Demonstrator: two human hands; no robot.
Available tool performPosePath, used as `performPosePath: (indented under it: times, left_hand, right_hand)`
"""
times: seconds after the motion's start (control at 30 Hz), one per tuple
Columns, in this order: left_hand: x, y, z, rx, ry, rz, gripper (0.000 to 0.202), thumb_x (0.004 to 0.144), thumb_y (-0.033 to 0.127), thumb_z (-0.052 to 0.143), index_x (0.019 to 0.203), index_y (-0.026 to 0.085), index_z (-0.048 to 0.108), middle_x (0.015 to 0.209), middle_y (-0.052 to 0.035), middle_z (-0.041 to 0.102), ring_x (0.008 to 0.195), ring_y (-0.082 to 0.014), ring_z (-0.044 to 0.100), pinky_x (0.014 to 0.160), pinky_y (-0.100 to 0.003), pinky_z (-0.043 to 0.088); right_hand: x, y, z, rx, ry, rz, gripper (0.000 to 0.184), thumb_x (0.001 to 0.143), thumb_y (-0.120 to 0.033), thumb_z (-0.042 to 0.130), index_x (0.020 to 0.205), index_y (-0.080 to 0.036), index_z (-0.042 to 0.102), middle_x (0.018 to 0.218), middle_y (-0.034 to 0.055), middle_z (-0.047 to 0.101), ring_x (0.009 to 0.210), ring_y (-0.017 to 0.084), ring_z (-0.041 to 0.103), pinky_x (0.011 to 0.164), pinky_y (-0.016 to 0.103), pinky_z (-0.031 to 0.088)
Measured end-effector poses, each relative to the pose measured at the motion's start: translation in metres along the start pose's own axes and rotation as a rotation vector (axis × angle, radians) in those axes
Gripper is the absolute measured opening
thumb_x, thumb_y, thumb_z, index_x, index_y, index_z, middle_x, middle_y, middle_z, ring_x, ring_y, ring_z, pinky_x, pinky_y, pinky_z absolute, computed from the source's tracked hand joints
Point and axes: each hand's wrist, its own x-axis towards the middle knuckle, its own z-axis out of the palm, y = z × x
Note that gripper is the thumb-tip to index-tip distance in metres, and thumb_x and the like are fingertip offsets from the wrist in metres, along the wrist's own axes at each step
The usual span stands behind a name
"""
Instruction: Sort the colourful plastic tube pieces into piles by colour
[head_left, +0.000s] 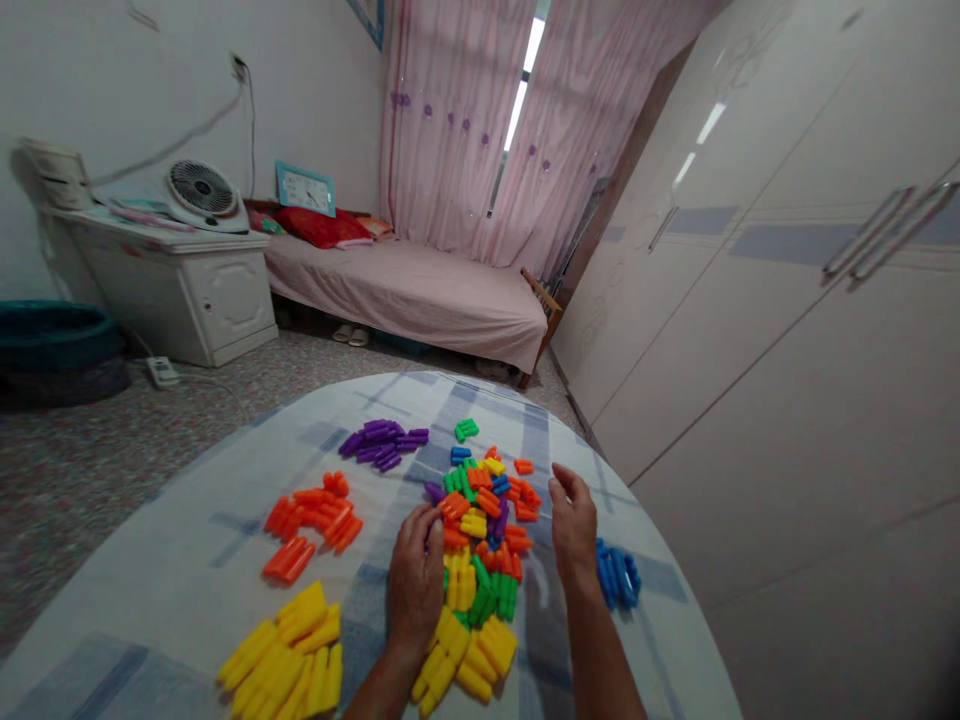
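A mixed pile of coloured plastic blocks [484, 540] lies in the middle of a round table covered by a checked cloth [187, 560]. My left hand [415, 575] rests palm down at the pile's left edge, fingers curled onto the blocks; what they grip, if anything, is hidden. My right hand [573, 525] hovers at the pile's right edge, fingers loosely bent with nothing visible in them. Sorted groups surround the pile: purple blocks [382, 442], orange blocks [311, 520], yellow blocks [289, 655] and blue blocks [616, 575].
A green block [466, 429] lies alone beyond the pile. White wardrobe doors [787, 300] stand close on the right. A pink bed [409, 290], a white cabinet [180, 285] with a fan [201, 192], and a dark basin [52, 340] are across the floor.
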Motion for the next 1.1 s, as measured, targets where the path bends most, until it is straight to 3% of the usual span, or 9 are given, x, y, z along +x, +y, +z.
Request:
performPosePath:
  times: [0.17,0.43,0.67,0.93,1.1]
  left_hand:
    - [0.000,0.002,0.001,0.016,-0.001,-0.016,0.034,0.091,0.036,0.038,0.108,0.021,0.063,0.124,-0.0092,0.057,0.121,-0.0224,0.050,0.109,-0.044,0.035]
    - [0.002,-0.003,0.005,0.038,0.015,-0.027,0.033,0.090,0.037,0.040,0.106,0.022,0.064,0.125,-0.0095,0.058,0.120,-0.0233,0.051,0.107,-0.045,0.037]
    - [0.002,-0.002,0.005,0.050,0.005,-0.028,0.034,0.091,0.037,0.039,0.107,0.020,0.064,0.125,-0.0097,0.057,0.121,-0.0226,0.050,0.108,-0.045,0.037]
    - [0.001,0.000,0.004,0.064,0.004,-0.012,0.036,0.092,0.037,0.036,0.108,0.020,0.063,0.124,-0.0091,0.057,0.120,-0.0212,0.050,0.108,-0.044,0.036]
    - [0.002,0.001,0.004,0.069,0.009,-0.023,0.036,0.091,0.038,0.037,0.108,0.020,0.063,0.123,-0.0083,0.058,0.119,-0.0208,0.051,0.107,-0.043,0.038]
  right_hand:
    - [0.040,0.027,0.026,-0.372,-0.178,-0.203,0.044,0.077,-0.033,0.042,0.110,-0.012,0.063,0.112,0.0137,0.063,0.098,0.023,0.059,0.086,0.035,0.045]
    - [0.069,0.058,0.051,-0.554,-0.337,-0.223,0.035,0.077,-0.025,0.051,0.108,-0.019,0.066,0.116,0.0090,0.064,0.103,0.023,0.058,0.086,0.036,0.043]
    - [0.048,0.064,0.053,-0.643,-0.412,-0.246,0.030,0.085,-0.026,0.045,0.106,-0.017,0.064,0.110,0.0097,0.063,0.099,0.020,0.056,0.083,0.029,0.040]
    - [-0.003,0.061,0.027,-0.621,-0.477,-0.311,0.028,0.088,-0.025,0.041,0.105,-0.016,0.061,0.104,0.0085,0.062,0.098,0.019,0.056,0.089,0.027,0.040]
    - [0.001,0.044,0.017,-0.626,-0.424,-0.295,0.031,0.089,-0.032,0.041,0.109,-0.019,0.061,0.113,0.0086,0.061,0.104,0.021,0.056,0.091,0.031,0.041]
